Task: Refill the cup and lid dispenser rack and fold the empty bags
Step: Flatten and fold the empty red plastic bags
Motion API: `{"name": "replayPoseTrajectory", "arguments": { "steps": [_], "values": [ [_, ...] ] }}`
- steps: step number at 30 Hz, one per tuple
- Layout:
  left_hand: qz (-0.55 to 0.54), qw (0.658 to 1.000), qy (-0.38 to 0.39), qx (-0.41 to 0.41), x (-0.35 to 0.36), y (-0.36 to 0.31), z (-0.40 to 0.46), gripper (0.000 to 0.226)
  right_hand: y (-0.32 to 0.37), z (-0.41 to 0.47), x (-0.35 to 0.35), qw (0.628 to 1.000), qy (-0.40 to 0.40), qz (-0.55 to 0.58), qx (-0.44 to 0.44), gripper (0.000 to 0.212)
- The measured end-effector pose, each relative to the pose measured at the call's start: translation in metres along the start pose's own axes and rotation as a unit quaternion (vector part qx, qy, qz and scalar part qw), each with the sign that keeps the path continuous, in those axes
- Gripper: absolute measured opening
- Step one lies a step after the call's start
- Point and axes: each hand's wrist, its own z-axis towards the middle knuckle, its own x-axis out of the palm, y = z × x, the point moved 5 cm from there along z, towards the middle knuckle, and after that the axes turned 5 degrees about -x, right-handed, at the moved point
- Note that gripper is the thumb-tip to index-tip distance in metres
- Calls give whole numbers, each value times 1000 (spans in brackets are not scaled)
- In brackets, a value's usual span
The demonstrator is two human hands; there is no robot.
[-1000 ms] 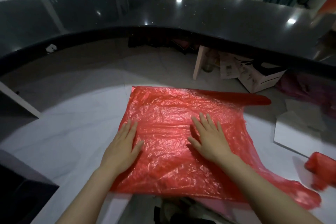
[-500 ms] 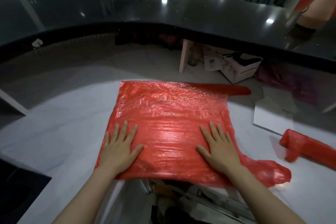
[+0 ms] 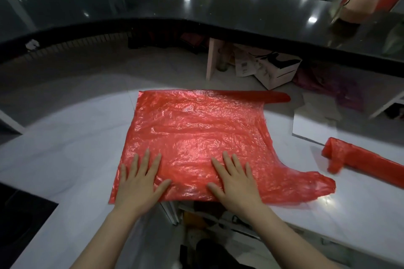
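Note:
A red plastic bag point(image 3: 196, 129) lies spread flat on the white counter point(image 3: 65, 148), its handles pointing right. My left hand point(image 3: 140, 183) presses flat on the bag's near left corner, fingers straight and spread. My right hand point(image 3: 236, 183) presses flat on the near middle of the bag, fingers straight too. A second red bag point(image 3: 360, 159), rolled into a long bundle, lies on the counter at the right. No cup or lid rack is in view.
A raised black curved countertop point(image 3: 196, 6) runs along the back. Under it stand a white shoe box point(image 3: 277, 70) and loose papers. A white sheet point(image 3: 310, 124) lies at the right. The counter's near edge runs just below my hands.
Both hands slid toward me over the bag, smoothing it, from its middle to its near edge. The bag's near part now lies flatter. The view shifted left, bringing the rolled bag further in.

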Motion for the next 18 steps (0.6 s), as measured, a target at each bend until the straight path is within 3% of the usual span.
{"name": "replayPoseTrajectory", "arguments": {
  "steps": [18],
  "values": [
    [2,1000,-2,18,-1,1,4,89,-121,-56,-10,994,-59,7,97,69]
  ]
}}
